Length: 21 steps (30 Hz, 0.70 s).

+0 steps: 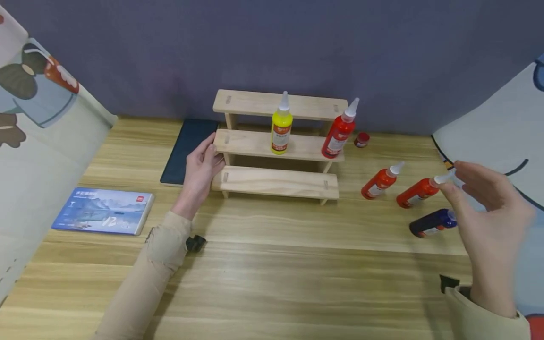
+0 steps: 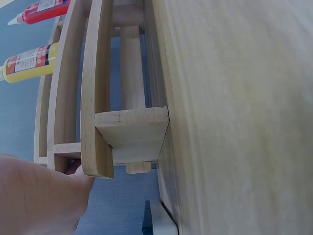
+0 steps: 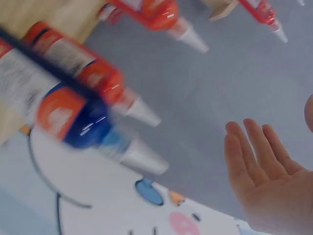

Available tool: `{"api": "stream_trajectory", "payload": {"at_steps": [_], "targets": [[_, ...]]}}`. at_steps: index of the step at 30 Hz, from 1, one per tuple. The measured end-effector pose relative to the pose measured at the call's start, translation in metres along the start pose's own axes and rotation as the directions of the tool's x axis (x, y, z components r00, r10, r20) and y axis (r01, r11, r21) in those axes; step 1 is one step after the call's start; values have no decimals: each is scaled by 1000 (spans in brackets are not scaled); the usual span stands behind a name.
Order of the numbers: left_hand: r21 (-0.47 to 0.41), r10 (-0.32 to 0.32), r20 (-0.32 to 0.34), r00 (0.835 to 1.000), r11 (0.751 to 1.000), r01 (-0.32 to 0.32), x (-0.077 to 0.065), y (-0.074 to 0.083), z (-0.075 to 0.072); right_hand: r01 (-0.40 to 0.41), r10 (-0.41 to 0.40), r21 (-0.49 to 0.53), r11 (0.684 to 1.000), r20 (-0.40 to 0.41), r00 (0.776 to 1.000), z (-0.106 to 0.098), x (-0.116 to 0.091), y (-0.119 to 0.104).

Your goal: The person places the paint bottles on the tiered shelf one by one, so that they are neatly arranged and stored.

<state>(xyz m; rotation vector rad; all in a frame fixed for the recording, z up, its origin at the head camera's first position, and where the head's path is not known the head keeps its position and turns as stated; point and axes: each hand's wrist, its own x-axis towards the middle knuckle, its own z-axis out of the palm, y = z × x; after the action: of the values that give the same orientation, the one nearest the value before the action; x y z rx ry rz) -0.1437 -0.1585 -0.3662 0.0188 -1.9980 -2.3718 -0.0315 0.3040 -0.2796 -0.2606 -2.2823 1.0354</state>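
My left hand [image 1: 200, 166] grips the left end of a three-step wooden shelf [image 1: 278, 182] at its middle step; in the left wrist view some fingers are hidden behind the wood. A yellow paint bottle [image 1: 281, 130] and a red paint bottle [image 1: 338, 132] stand on that middle step. My right hand [image 1: 495, 208], fingers and thumb spread apart, is in the air at the right and holds nothing. Near it on the table stand two more red paint bottles [image 1: 379, 183] [image 1: 418, 192] and a dark blue paint bottle [image 1: 432, 223], which looks large and blurred in the right wrist view.
A small red-capped jar [image 1: 362, 140] stands right of the shelf. Left of it lie a dark flat tablet-like slab [image 1: 187, 156] and a blue flat box [image 1: 104, 211] with a landscape picture. A dark cloth [image 1: 272, 47] hangs behind, with patterned cloths at both sides.
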Motion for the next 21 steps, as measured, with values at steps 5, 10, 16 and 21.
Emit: {"api": "stream_trajectory", "payload": {"at_steps": [5,10,16,21], "targets": [[-2,-2,-1,1000,1000,2,0,0,-1,-88,86,-36,995,-42,995,-9,-7,15],[2,-4,2,1000,1000,4,-1,0,-1,-142,137,-69,987,-68,988,-15,-13,34],[-7,-9,2,1000,1000,9,-1,0,-1,-221,218,-71,973,-46,975,-19,-19,61],[-7,-2,3,1000,1000,2,-1,0,0,-265,266,-90,960,2,964,-18,-24,83]]}}
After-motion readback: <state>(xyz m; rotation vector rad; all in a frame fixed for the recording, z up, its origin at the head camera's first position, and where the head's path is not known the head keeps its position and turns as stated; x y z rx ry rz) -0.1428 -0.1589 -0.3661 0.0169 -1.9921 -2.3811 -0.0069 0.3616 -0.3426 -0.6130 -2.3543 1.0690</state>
